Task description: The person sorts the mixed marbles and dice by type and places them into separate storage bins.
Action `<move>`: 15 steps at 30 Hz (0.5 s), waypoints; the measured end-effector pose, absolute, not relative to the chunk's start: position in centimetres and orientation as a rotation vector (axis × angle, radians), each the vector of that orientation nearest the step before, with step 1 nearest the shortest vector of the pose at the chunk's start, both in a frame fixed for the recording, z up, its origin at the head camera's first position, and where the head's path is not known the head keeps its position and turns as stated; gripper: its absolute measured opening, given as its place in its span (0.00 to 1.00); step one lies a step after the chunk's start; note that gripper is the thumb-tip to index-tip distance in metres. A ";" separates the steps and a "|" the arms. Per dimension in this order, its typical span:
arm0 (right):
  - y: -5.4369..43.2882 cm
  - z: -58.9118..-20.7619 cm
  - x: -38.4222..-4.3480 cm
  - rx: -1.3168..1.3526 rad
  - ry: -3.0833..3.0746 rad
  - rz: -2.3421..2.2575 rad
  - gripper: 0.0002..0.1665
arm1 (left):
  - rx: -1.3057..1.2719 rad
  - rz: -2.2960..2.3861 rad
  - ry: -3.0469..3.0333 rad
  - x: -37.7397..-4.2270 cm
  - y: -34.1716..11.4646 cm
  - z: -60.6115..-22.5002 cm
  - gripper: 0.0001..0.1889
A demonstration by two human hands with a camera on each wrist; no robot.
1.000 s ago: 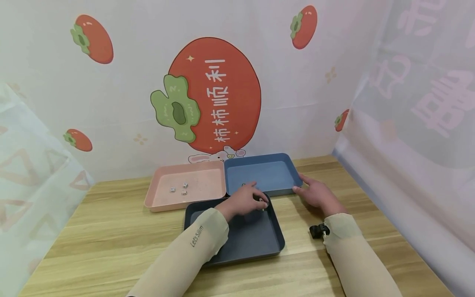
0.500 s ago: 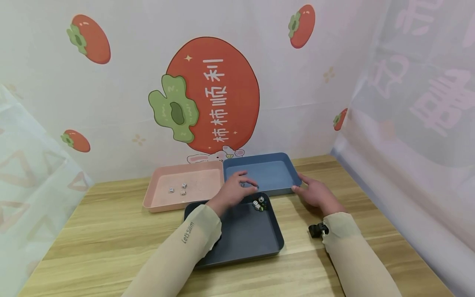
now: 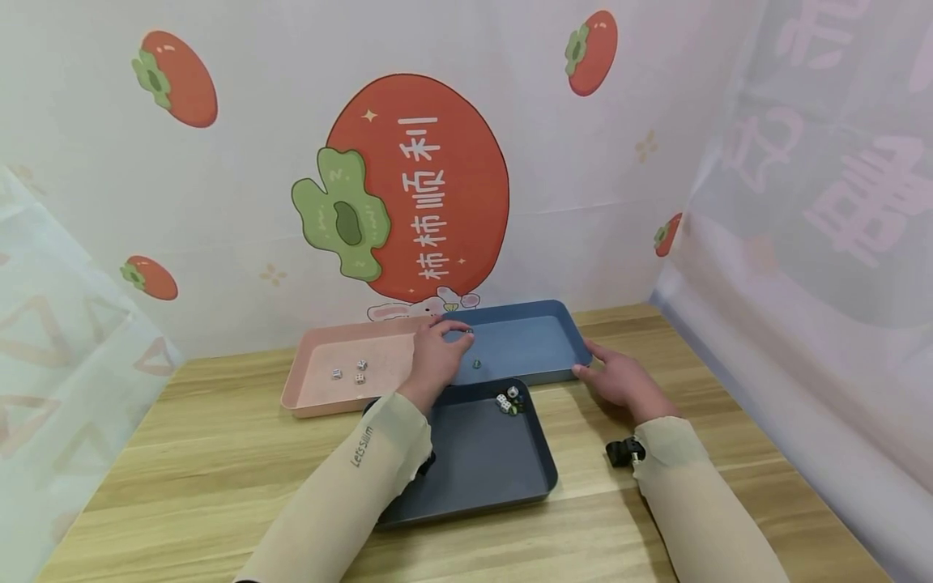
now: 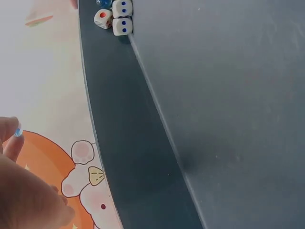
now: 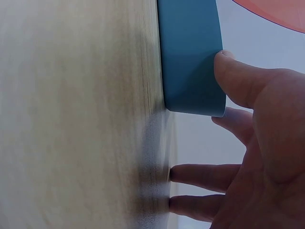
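My left hand [image 3: 434, 358] pinches a small glass marble [image 4: 18, 130] between thumb and fingertip, over the left end of the blue tray [image 3: 532, 344]. In that tray lies another marble [image 3: 477, 364]. At the blue tray's near right corner my right hand [image 3: 619, 379] holds the rim, thumb on the front wall and index finger round the side; its lower fingers reach down to the tabletop. Several white dice [image 3: 503, 402] and a few marbles [image 3: 516, 409] gather in the far right corner of the dark grey tray [image 3: 488, 461].
Three white dice [image 3: 360, 378] lie in the pink tray [image 3: 313, 389], left of the blue one and partly behind my left hand. All the trays stand close together on a wooden table [image 3: 219, 453]. A printed cloth [image 3: 255, 162] hangs right behind them.
My left hand has moved from the dark tray's far right corner, up and leftward, to over the blue tray with a marble. The right hand has stayed at its corner.
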State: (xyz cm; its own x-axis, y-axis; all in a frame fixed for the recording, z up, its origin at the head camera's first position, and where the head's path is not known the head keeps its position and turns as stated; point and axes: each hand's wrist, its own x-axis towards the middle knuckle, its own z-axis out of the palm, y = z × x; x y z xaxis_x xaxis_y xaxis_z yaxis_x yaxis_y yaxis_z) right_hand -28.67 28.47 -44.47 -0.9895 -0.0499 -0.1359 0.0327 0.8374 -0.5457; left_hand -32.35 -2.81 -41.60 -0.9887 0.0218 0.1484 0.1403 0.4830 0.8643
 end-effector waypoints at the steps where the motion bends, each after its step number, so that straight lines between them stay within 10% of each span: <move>1: 28.5 -44.5 -28.7 -0.013 2.871 -0.856 0.45 | -0.131 -1.536 -2.604 -32.4 -2.8 -41.6 0.10; 15: 28.7 -44.9 -28.9 -0.028 2.881 -0.863 0.45 | -0.042 -1.487 -2.644 -32.9 -2.9 -41.8 0.12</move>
State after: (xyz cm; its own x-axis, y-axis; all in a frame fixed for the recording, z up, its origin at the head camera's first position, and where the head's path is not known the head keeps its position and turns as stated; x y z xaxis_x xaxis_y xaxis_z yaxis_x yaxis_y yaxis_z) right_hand -28.92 28.73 -44.93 -0.9909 -0.0563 -0.1222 0.0202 0.8359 -0.5485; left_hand -32.87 -2.92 -41.78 -0.9938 -0.0288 0.1072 0.0767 0.5204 0.8505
